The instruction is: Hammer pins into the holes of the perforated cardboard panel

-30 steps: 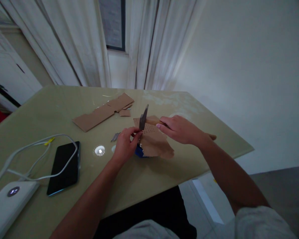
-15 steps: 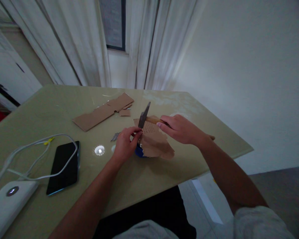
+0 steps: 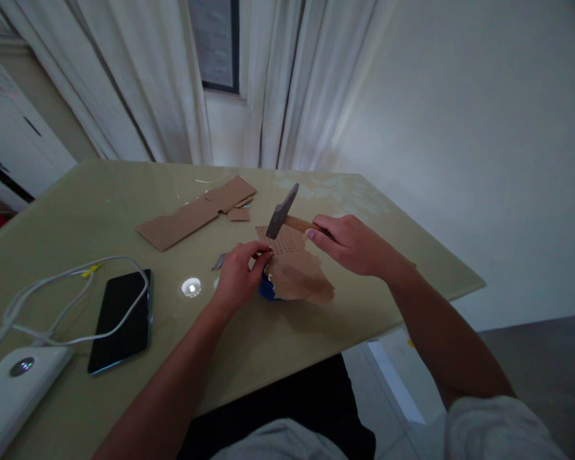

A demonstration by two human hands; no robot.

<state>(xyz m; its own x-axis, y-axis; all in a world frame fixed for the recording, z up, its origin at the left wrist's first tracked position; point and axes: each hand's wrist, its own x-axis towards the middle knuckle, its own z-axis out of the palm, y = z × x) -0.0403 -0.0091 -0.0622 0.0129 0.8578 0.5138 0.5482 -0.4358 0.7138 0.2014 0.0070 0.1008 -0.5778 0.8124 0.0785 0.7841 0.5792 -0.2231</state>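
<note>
Hammer (image 3: 278, 216) lifted higher since the earlier frame, clear of the left fingertips.
Loose nails (image 3: 219, 260) lie within reach beside the left hand (image 3: 237, 271) — thumb and finger pinched on what looks like a nail (image 3: 270, 249), likely steadying it at the perforated cardboard (image 3: 297, 275), which overlies a blue object (image 3: 267, 291); right hand (image 3: 349, 244) wraps the handle partway along, probably for control.

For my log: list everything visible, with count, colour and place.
Table: one, pale green, centre
Card: one, brown, perforated, centre
Blue object: one, blue, under card
Hammer: one, grey-brown, above card
Metal pins: several, silver, on table
Cardboard scraps: several, brown, far left
Phone: one, black, left
Cable: one, white, across phone
Power bank: one, white, lower left
Curtains: several, white, background
Window: one, dark, between curtains
Sleeve: one, grey, lower right
Left hand: one, at card's edge
Right hand: one, gripping hammer
</note>
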